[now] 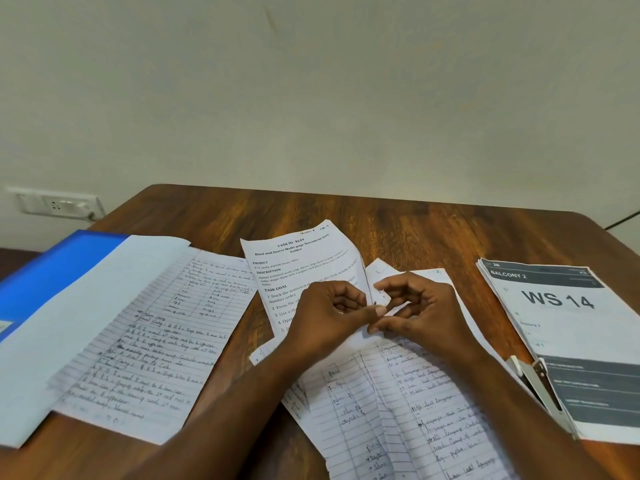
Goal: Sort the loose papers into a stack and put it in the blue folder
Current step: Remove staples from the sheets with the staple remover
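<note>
Gathering step: both hands meet over the middle of the wooden table (398, 230), working at the edge of the papers there.
Left hand (329, 317): fingers curled nearly closed, thumb pressed to the lower right edge of the printed task sheet (294, 268); it appears to pinch that sheet.
Right hand (420, 310): fingers bent and half closed, tips touching the corner of the loose handwritten sheets (398, 410); whether it truly grips one I cannot tell.
Loose papers: the printed sheet stands tilted up behind the left hand; the lined sheets fan out beneath both wrists toward the person, long axis running near to far.
Sorted pile: lined pages (145, 341) lie on the open blue folder (59, 268), well to the left.
Deciding relation: the folder lies left of both hands, so the left hand is nearer; papers must travel leftward.
Right side: a printed "WS 14" booklet (568, 327) with a stapler (540, 386) on its near left edge, apart from the hands.
</note>
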A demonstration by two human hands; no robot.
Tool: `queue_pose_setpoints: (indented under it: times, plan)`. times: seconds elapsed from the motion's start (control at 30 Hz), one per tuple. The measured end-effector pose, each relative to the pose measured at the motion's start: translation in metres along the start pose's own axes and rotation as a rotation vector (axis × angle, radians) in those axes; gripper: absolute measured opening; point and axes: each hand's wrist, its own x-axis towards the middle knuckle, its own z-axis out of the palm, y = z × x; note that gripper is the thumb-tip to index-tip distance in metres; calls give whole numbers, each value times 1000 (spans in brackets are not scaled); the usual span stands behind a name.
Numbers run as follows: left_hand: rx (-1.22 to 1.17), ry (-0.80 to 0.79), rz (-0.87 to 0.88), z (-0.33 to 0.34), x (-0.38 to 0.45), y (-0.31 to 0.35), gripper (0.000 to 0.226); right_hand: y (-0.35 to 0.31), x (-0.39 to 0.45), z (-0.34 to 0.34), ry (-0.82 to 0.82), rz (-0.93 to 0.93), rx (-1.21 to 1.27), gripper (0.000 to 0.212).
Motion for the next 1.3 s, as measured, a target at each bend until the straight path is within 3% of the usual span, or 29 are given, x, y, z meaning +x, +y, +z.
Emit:
queue_pose_setpoints:
  times: [0.17,0.63,0.93,1.3]
  plan:
    - [-36,-11,0,-2,0,-3,5,-2,1,1,3,2,29,63]
    - [-51,-17,-3,-1,1,-6,9,4,3,0,90,-126,-247,26]
    - [-50,-15,11,-2,-2,-3,5,6,4,1,132,-153,-252,21]
    - [-40,41,31,-1,-8,9,29,12,5,-5,41,-159,-75,15]
